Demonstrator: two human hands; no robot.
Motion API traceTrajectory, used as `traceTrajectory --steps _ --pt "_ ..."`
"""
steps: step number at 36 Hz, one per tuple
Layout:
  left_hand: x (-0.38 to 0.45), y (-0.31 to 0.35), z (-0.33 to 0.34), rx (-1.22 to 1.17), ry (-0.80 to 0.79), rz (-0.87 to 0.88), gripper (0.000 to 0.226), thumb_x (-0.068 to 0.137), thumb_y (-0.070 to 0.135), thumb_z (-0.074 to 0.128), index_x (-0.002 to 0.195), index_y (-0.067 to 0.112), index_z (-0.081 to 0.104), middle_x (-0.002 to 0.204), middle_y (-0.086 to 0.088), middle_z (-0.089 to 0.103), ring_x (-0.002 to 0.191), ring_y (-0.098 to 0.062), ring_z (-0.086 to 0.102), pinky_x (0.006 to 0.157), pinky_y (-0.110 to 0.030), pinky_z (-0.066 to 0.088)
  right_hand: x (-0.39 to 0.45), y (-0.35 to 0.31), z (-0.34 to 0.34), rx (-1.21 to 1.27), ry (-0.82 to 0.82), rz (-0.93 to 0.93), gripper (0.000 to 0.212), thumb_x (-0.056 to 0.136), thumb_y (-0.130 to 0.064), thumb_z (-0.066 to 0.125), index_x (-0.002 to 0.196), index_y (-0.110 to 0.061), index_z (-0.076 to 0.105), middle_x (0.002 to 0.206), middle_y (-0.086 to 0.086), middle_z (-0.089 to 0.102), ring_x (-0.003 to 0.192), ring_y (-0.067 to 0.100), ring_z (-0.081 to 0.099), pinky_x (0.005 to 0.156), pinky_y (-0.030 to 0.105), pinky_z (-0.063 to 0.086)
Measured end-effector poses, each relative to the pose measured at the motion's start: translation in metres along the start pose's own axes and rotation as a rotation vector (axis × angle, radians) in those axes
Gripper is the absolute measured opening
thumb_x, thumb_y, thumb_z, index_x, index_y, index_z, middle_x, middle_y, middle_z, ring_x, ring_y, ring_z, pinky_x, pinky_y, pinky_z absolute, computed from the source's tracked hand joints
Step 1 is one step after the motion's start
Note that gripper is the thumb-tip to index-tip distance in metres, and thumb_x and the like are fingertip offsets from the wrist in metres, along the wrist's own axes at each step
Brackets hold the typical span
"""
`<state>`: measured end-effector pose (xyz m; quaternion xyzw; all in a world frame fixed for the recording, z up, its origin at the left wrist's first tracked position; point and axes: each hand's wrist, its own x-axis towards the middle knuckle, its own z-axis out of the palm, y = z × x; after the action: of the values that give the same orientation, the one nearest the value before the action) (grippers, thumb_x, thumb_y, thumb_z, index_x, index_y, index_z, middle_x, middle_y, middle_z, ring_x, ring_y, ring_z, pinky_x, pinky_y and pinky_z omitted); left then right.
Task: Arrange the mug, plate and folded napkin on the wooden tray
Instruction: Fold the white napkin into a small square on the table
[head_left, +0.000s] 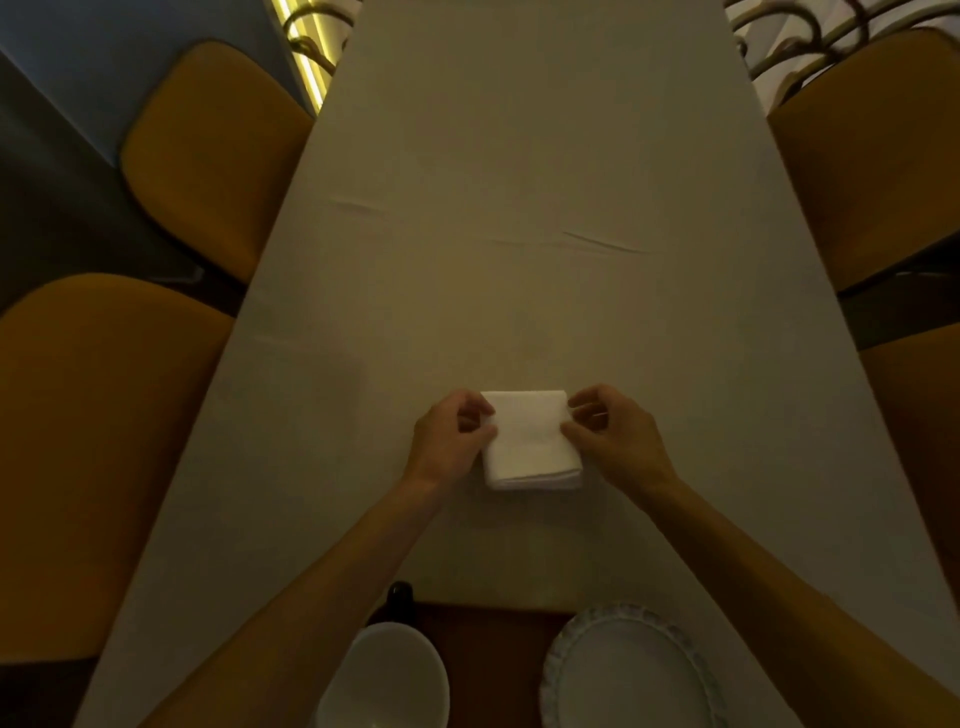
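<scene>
A white folded napkin (530, 441) lies on the white tablecloth in front of me. My left hand (451, 441) pinches its left edge and my right hand (613, 436) pinches its right edge. Close to me, at the bottom of the view, a brown wooden tray (493, 654) carries a mug (387, 675) with a white inside and a dark handle on its left part. A white plate (623, 670) with a scalloped rim sits on its right part. My forearms pass over the tray's two sides.
The long table (519, 208) stretches away from me under a white cloth with a few creases. Yellow-orange chairs stand along the left side (208, 156) and the right side (872, 156).
</scene>
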<state>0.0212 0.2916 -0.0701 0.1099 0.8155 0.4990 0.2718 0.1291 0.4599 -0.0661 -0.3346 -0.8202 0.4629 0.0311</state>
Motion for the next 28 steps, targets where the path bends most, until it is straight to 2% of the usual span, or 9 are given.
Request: traceTrajectory --steps 4,6,8,11,15,18,22,25,28 --pt "0.005 -0.004 0.005 0.188 0.029 0.118 0.021 0.077 0.001 0.068 0.094 0.012 0.067 0.100 -0.006 0.063 0.087 -0.017 0.061 0.078 -0.015 0.046 0.002 0.005 0.007 -0.080 0.059 -0.064 0.019 0.082 -0.019 0.072 0.099 -0.020 0.064 0.092 0.001 0.062 0.075 0.003 0.055 0.061 0.007 0.039" --pt "0.006 -0.007 0.004 0.314 0.021 0.184 0.025 0.076 0.000 0.067 0.098 0.012 0.068 0.106 -0.007 0.056 0.092 -0.018 0.057 0.082 -0.010 0.039 0.002 0.009 0.008 -0.098 0.093 -0.086 0.018 0.079 -0.018 0.074 0.096 -0.021 0.066 0.089 0.001 0.059 0.072 0.004 0.052 0.064 0.014 0.041" --pt "0.007 -0.010 0.004 0.436 0.027 0.202 0.026 0.080 0.006 0.064 0.103 0.018 0.067 0.119 -0.005 0.049 0.106 -0.020 0.052 0.093 -0.021 0.041 0.000 0.010 0.009 -0.115 0.108 -0.111 0.019 0.079 -0.017 0.073 0.096 -0.021 0.067 0.090 0.002 0.057 0.076 0.009 0.052 0.072 0.023 0.044" --pt "0.000 -0.011 0.004 0.671 0.079 0.250 0.027 0.090 0.022 0.053 0.115 0.028 0.060 0.141 0.000 0.040 0.121 -0.022 0.042 0.100 -0.038 0.041 -0.008 0.009 0.010 -0.248 0.128 -0.218 0.021 0.084 -0.013 0.066 0.104 -0.015 0.066 0.108 0.008 0.057 0.100 0.021 0.050 0.087 0.031 0.044" --pt "-0.012 -0.015 0.008 0.825 0.057 0.438 0.038 0.095 0.036 0.037 0.130 0.029 0.048 0.149 0.004 0.037 0.129 -0.022 0.036 0.101 -0.043 0.036 -0.020 0.002 0.018 -0.512 0.137 -0.396 0.039 0.088 -0.017 0.054 0.127 -0.015 0.053 0.139 0.007 0.047 0.125 0.025 0.042 0.101 0.041 0.040" --pt "-0.011 -0.023 0.014 0.991 0.013 0.435 0.049 0.095 0.039 0.027 0.139 0.024 0.042 0.149 0.005 0.039 0.128 -0.026 0.043 0.101 -0.045 0.038 -0.022 0.004 0.028 -0.637 0.016 -0.431 0.053 0.095 -0.030 0.031 0.146 -0.014 0.036 0.156 0.006 0.032 0.143 0.025 0.029 0.113 0.046 0.030" --pt "-0.008 -0.036 0.017 1.042 -0.055 0.370 0.057 0.097 0.044 0.022 0.150 0.025 0.017 0.159 0.008 0.018 0.141 -0.027 0.026 0.114 -0.054 0.020 -0.019 0.014 0.040 -0.694 -0.106 -0.352 0.063 0.096 -0.046 0.008 0.154 -0.021 0.009 0.163 -0.004 0.007 0.150 0.020 0.002 0.120 0.052 0.010" --pt "-0.007 -0.040 0.015 1.052 -0.082 0.378 0.059 0.097 0.048 0.016 0.151 0.029 0.003 0.160 0.011 0.005 0.147 -0.024 0.011 0.118 -0.054 0.008 -0.016 0.020 0.039 -0.748 -0.118 -0.341 0.064 0.096 -0.051 0.006 0.154 -0.026 -0.001 0.162 -0.010 -0.006 0.149 0.018 -0.010 0.120 0.052 0.000" --pt "-0.005 -0.043 0.012 1.063 -0.076 0.389 0.060 0.097 0.050 0.016 0.151 0.032 0.000 0.160 0.014 0.002 0.148 -0.022 0.006 0.118 -0.053 0.002 -0.016 0.023 0.037 -0.745 -0.115 -0.329 0.063 0.096 -0.055 0.009 0.153 -0.031 -0.005 0.160 -0.015 -0.011 0.149 0.017 -0.011 0.119 0.052 -0.005"
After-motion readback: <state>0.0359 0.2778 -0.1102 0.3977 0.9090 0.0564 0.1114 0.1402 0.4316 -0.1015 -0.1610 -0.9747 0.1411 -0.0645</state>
